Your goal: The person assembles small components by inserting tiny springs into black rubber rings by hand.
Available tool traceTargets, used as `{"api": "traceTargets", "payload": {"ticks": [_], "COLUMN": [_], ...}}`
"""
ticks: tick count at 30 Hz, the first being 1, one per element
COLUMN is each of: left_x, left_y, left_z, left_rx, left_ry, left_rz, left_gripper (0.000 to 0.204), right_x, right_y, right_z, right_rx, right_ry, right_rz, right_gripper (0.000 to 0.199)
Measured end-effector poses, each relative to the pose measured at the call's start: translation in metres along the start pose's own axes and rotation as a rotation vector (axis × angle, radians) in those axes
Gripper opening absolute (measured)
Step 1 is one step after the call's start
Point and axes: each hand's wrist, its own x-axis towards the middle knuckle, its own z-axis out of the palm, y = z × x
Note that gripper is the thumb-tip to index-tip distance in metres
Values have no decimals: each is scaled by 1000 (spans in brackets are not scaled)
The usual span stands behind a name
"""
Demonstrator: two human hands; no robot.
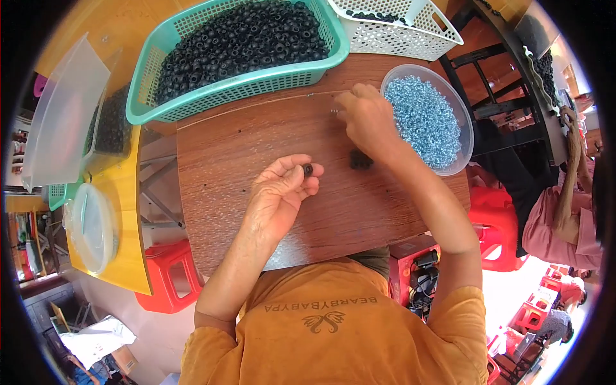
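Above the near half of the brown table (224,224), my left hand (279,189) pinches a small black ring-shaped part (308,170) between thumb and fingers. My right hand (370,119) is farther forward, beside the round clear tub (466,131) of small shiny blue-clear pieces (423,119). Its fingers are curled down together at the tabletop, and whatever is between them is too small or hidden to make out. Tiny silvery pieces (333,111) lie at those fingertips. A little cluster of black parts (360,160) sits under my right wrist.
Across the far edge stands a green basket (237,86) heaped with black ring parts, and a white basket (404,38) is to its right. Clear bins (61,122) and a round lidded tub (93,228) are at left. Red stools (168,276) flank the table. Another person (564,218) sits at right.
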Motion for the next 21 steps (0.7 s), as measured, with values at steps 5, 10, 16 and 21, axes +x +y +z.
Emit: {"api": "traceTargets", "payload": {"ticks": [5, 10, 16, 21], "left_x": [0, 1, -4, -5], "left_y": [1, 2, 2, 2], "left_z": [-1, -5, -1, -3], "left_rx": [-45, -23, 13, 45], "left_ry": [-22, -14, 69, 67], "left_rz": [14, 32, 45, 57], "left_gripper": [19, 17, 14, 14], "right_x": [10, 5, 2, 6], "right_y": [13, 14, 10, 4], "right_z": [20, 20, 7, 19], "right_rx": [-145, -103, 116, 52], "right_ry": [-112, -131, -143, -148], "right_rz": [-30, -11, 110, 57], "right_gripper": [8, 7, 8, 10]}}
